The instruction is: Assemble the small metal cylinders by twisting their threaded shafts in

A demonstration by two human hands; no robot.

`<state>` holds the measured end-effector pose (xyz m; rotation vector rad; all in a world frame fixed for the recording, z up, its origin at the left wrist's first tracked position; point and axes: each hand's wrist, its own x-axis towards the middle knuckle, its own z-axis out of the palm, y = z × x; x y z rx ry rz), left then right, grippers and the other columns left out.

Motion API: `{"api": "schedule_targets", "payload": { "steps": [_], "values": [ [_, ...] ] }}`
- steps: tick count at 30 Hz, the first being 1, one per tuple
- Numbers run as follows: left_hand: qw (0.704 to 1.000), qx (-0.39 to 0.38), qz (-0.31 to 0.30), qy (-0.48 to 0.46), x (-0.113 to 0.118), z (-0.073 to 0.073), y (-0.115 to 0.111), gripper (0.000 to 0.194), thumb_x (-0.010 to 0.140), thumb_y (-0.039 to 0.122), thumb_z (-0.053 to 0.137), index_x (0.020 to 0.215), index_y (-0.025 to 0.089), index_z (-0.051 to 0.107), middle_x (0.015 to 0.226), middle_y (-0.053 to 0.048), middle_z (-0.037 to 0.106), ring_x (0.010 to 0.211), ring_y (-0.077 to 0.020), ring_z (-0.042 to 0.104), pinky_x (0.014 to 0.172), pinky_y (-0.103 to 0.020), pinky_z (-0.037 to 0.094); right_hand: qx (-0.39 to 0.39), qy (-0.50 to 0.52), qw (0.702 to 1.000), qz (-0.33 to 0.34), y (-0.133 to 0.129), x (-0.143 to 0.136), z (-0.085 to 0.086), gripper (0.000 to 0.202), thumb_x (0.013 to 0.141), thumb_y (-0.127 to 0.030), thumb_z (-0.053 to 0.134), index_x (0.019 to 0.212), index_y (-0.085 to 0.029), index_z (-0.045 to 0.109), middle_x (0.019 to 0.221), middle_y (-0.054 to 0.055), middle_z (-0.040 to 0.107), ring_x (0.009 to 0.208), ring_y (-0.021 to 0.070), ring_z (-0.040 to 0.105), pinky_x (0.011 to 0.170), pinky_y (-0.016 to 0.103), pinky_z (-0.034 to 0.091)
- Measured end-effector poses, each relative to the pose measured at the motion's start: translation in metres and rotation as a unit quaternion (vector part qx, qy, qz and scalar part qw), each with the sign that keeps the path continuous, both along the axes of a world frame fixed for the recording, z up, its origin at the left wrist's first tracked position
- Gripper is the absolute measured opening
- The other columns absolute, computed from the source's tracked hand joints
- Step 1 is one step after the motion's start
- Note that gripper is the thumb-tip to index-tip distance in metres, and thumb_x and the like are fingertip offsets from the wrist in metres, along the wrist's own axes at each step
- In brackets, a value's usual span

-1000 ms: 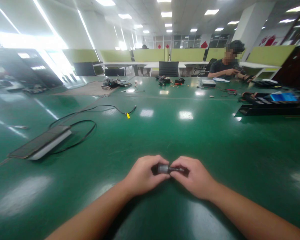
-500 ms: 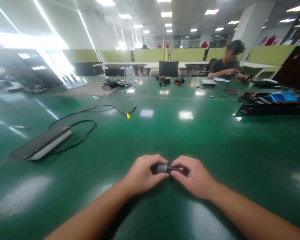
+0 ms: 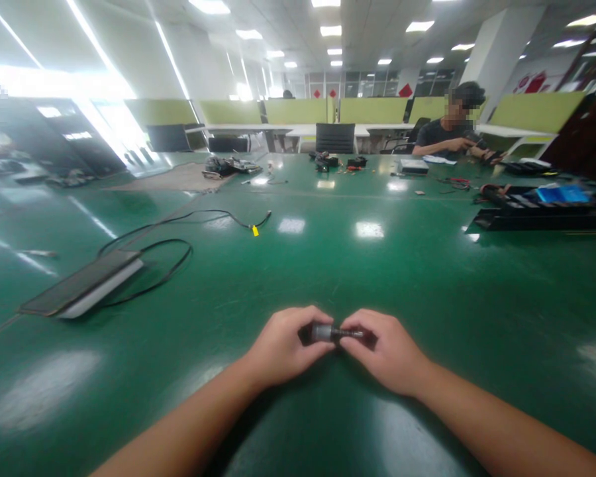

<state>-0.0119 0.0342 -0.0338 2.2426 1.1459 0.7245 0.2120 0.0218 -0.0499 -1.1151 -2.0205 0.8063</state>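
Note:
Close in front of me, a small grey cylinder with a thin, ridged dark shaft (image 3: 322, 332) lies level between my hands, just over the green table (image 3: 328, 265). My left hand (image 3: 285, 344) pinches the thick grey end between thumb and fingers. At the shaft end, the thumb and forefinger of my right hand (image 3: 385, 351) close around the thin part. The fingertips of both hands almost meet where body and shaft join. My curled fingers hide the outer ends of the part, and its exact kind cannot be made out.
To the left lies a flat dark-and-white device (image 3: 87, 285) beside a looped black cable (image 3: 179, 258) with a yellow tag. A black tray-like frame with a blue part (image 3: 561, 195) stands at right. Electronics (image 3: 228, 165) lie farther back. A co-worker (image 3: 447, 142) sits across the table, hands raised.
My right fingertips have shifted very slightly to the right along the shaft. The left hand and the grey body keep their place.

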Motion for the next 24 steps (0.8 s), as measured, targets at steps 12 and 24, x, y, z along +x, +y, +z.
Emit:
{"api": "schedule_targets", "payload": {
  "steps": [12,24],
  "values": [
    [1.000,0.006,0.004,-0.005,-0.0009,-0.0002,0.0007,0.022,0.080,0.028,0.074,0.100,0.023,0.068,0.091,0.001,0.071,0.082,-0.0147,0.065,0.076,-0.026,0.047,-0.008,-0.006,1.000,-0.013,-0.0010,0.0004,0.0026,0.007,0.087,-0.022,0.065,0.091,-0.020,0.069,0.081,0.001,0.067,0.072,0.0158,0.059,0.066,0.027,0.043],
    [1.000,0.005,0.006,-0.010,-0.0025,-0.0015,0.0020,0.022,0.081,0.028,0.073,0.101,0.023,0.067,0.091,0.001,0.071,0.082,-0.0138,0.065,0.075,-0.025,0.047,-0.012,-0.010,1.000,-0.024,0.0009,0.0011,0.0012,0.008,0.089,-0.025,0.063,0.090,-0.021,0.069,0.078,-0.001,0.066,0.069,0.0150,0.058,0.064,0.026,0.040]
  ]
}}
